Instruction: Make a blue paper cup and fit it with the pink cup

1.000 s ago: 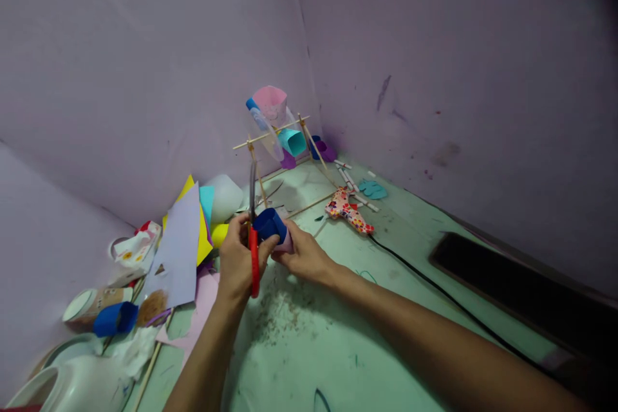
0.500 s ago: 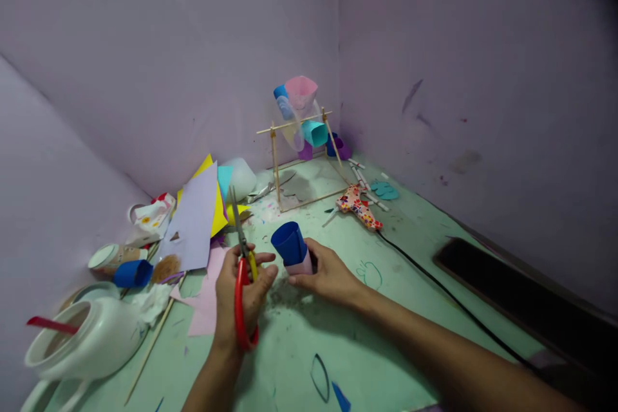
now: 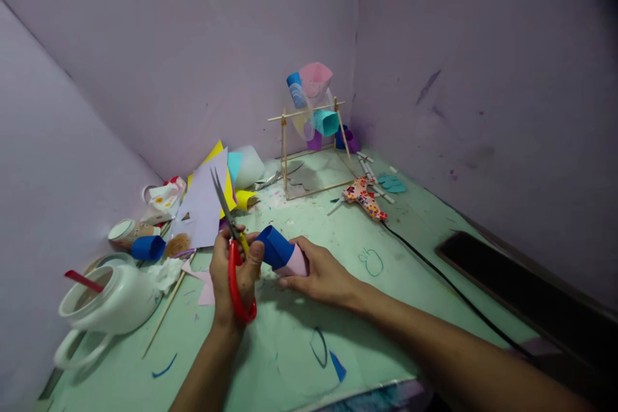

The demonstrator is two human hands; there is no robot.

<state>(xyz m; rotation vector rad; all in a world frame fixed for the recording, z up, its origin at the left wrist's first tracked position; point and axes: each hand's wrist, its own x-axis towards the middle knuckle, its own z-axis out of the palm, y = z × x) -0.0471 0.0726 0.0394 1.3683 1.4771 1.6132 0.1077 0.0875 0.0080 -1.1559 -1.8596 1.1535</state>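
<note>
In the head view, my left hand (image 3: 236, 273) is closed round a pair of scissors (image 3: 234, 257) with red and yellow handles, blades pointing up and away. My right hand (image 3: 321, 270) grips a small paper cup, blue at its open end (image 3: 274, 247) and pink at its base (image 3: 295, 262). The cup lies tilted, its blue mouth turned toward my left thumb, which is at or against the rim. Below my hands, a thin blue paper loop (image 3: 318, 347) and a blue scrap (image 3: 338, 367) lie on the green tabletop (image 3: 280, 367).
A stick frame (image 3: 284, 161) carrying a wheel of coloured paper cups (image 3: 316, 80) stands at the back. Right of it lie a floral glue gun (image 3: 364, 198) with a black cord and several white sticks (image 3: 369, 174). Paper sheets (image 3: 205, 199) and a white pot (image 3: 116, 299) are on the left.
My right hand has tipped the paper cup over to the left, bringing its blue rim to my left thumb. The scissors have shifted slightly left and up. The camera view has moved a little.
</note>
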